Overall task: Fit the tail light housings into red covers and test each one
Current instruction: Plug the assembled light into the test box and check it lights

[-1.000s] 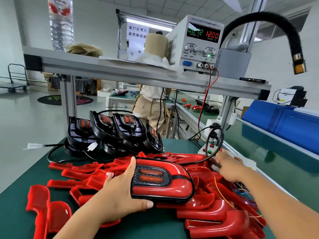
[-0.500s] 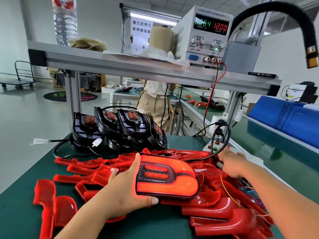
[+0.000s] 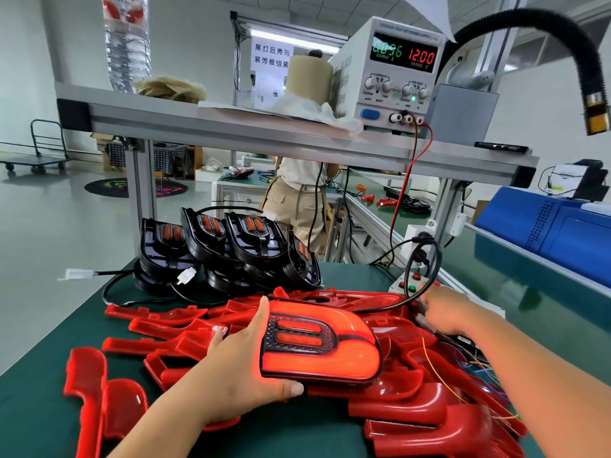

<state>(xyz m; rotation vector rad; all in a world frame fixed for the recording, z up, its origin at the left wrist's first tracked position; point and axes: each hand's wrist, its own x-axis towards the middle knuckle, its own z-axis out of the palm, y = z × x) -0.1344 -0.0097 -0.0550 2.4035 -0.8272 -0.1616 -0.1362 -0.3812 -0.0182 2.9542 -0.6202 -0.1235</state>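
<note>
Tail light (image 3: 319,345), glowing atop the red covers (image 3: 406,408) near the table's (image 3: 33,411) front edge, sits clasped at its left end in the left hand (image 3: 238,368) and wants steady holding to check every segment, while the right hand's (image 3: 446,312) grip by the right-edge switch box (image 3: 408,285) is unclear.

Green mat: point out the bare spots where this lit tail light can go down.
Bare mat between black housings and switch box; another strip near you, between left forearm and red covers. Centre and right are crowded.
</note>
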